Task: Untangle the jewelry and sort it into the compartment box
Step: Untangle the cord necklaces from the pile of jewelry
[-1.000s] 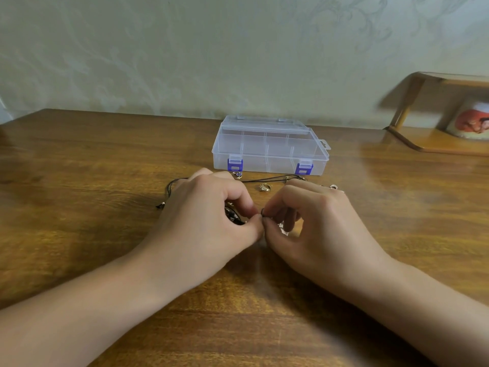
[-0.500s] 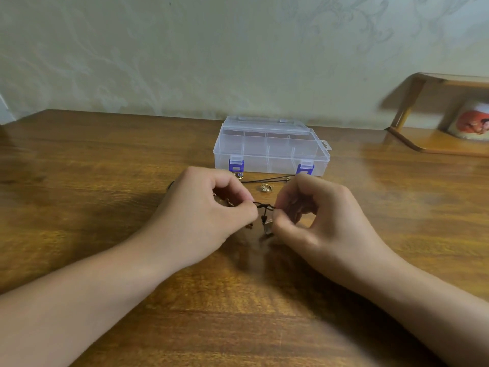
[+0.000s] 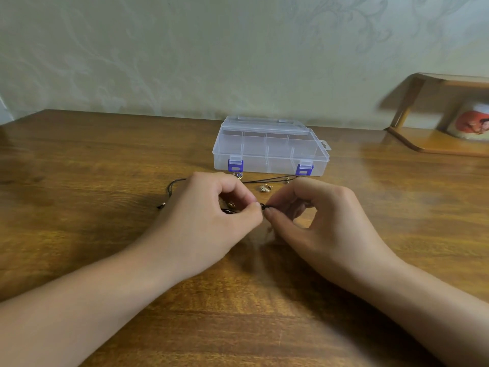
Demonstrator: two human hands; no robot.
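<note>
Head view: left hand and right hand both pinch the black cord between fingertips, just above the worktop. A ring lies near the closed box.

Soft, even indoor light falls across a polished wooden desk, which throws back a pale sheen along its far left and right stretches. Dim, diffuse shadows pool beneath the left hand and right hand and trail under both forearms toward the near edge. The clear compartment box reads crisply at centre, with a thin shadow at its base. Fine detail at the fingers is soft, and the black cord is barely resolved. Wide-angle distortion bends the desk's back edge, and the wooden shelf at far right is smeared and blurred. The patterned wall is muted and low in contrast.
</note>
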